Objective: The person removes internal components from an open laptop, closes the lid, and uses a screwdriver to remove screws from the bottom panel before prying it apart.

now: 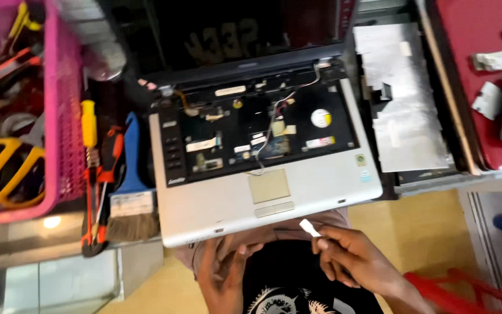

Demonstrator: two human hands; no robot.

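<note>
A silver laptop (pixel 228 200) lies open in front of me with its keyboard removed, so the black inner board with wires and ribbon cables shows. My right hand (pixel 352 261) is below the laptop's front edge, its fingers pinched on a small white plastic piece (pixel 309 227). Lower left of it, my left hand (pixel 222 273) rests near my lap under the laptop's edge, fingers loosely apart and holding nothing.
A pink basket (pixel 62 116) of tools stands at the left. Beside it lie a yellow-handled screwdriver (pixel 89 125), red pliers (pixel 103 192) and a blue-handled brush (pixel 132 192). A detached keyboard's silver underside (pixel 405 99) and a red laptop lid (pixel 477 87) sit at the right.
</note>
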